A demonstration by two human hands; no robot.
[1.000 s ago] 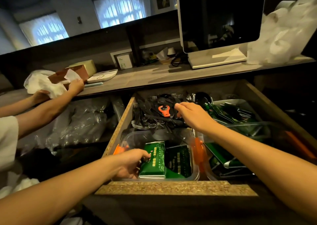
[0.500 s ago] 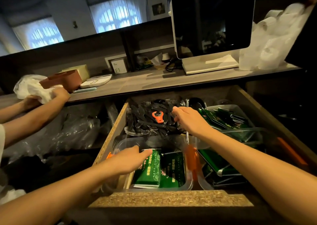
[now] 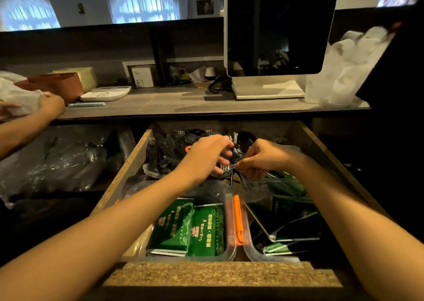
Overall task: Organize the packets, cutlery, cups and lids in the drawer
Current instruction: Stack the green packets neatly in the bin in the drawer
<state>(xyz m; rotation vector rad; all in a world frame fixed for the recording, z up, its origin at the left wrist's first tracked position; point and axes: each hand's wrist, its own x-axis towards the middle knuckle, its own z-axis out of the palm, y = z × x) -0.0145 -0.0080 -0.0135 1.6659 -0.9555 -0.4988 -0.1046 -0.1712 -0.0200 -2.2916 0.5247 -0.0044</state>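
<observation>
Cutlery (image 3: 167, 153) is the part in hand now: black plastic forks and spoons lie in a loose heap at the back of the open drawer (image 3: 128, 163), and both hands work there together. The left hand (image 3: 206, 156) has its fingers curled around a small bundle of forks, and the right hand (image 3: 259, 160) pinches the same bundle from the other side, so the two hands nearly touch. Which piece each finger holds is too blurred to tell.

Nearer to the front edge, green packets (image 3: 185, 229) stand in a row inside a clear plastic container (image 3: 230, 250), and this part looks already tidy. A second clear container (image 3: 249, 248) stands just beside it on the right and holds more green packets, which lie tilted and less ordered. An orange clip (image 3: 237, 220) sits between the two containers.

I judge that the work is about half done: packets mostly sorted, cutlery still mixed. Cups and lids I cannot make out in the drawer.
</observation>
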